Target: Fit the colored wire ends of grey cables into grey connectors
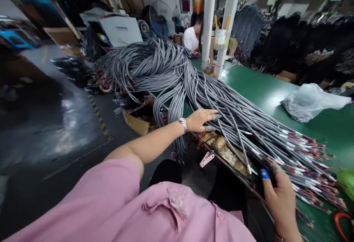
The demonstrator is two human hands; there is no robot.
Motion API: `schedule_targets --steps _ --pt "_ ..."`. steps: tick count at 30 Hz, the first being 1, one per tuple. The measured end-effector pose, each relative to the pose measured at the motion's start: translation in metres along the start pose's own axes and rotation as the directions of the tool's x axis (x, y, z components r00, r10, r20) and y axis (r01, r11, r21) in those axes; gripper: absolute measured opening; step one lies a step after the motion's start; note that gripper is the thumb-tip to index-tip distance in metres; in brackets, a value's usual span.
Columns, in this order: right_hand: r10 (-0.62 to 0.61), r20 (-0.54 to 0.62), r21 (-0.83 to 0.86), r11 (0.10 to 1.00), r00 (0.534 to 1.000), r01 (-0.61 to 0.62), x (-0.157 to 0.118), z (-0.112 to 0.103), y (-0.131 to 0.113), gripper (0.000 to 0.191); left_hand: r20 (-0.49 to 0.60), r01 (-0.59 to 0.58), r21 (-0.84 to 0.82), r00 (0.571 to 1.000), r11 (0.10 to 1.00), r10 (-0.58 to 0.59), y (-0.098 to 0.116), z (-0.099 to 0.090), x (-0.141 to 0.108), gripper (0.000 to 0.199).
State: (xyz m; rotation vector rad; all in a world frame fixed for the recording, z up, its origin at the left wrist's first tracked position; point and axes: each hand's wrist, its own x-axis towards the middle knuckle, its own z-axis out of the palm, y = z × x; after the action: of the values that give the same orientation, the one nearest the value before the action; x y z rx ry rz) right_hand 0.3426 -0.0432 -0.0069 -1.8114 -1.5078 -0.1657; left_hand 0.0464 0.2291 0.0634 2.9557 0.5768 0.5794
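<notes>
A large bundle of grey cables (pixel 221 102) lies across the green table (pixel 249 83), its white-banded ends with thin coloured wires fanned out at the right. On the near side of the bundle rests my left hand (pixel 199 119), fingers apart, with grey covers on some fingertips and a metal watch at the wrist. My right hand (pixel 280 186) is beside the cable ends at the table's front edge, thumb spread from the fingers and wrapped in blue tape. Its fingertips touch the cables, and whether they grip one is not clear.
A pink clip (pixel 207 159) hangs at the table edge beside a brown taped object (pixel 225 149). White posts (pixel 209 24) rise behind the cables. A plastic bag (pixel 306 102) sits at the right. Further back, a person (pixel 191 37) in white is seated.
</notes>
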Motion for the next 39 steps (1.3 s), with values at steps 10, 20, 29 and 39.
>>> schedule_targets --steps 10,20,29,39 --pt "0.183 -0.198 0.135 0.978 0.963 -0.158 -0.003 -0.009 -0.017 0.04 0.06 0.252 0.149 0.963 0.956 -0.264 0.053 0.052 0.14 0.071" --pt "0.295 -0.369 0.298 0.936 0.881 -0.188 -0.012 -0.017 -0.017 0.04 -0.003 0.0 -0.051 1.0 0.999 0.0 0.077 0.022 0.094 0.061" --pt "0.225 -0.328 0.29 0.948 0.918 -0.129 -0.011 -0.017 -0.016 0.032 0.233 -0.012 0.205 0.972 0.979 -0.037 0.096 0.036 0.076 0.068" --pt "0.143 -0.38 0.23 0.972 0.914 -0.057 -0.015 -0.021 -0.017 0.031 0.134 -0.061 0.179 0.99 0.982 0.037 0.085 0.009 0.082 0.04"
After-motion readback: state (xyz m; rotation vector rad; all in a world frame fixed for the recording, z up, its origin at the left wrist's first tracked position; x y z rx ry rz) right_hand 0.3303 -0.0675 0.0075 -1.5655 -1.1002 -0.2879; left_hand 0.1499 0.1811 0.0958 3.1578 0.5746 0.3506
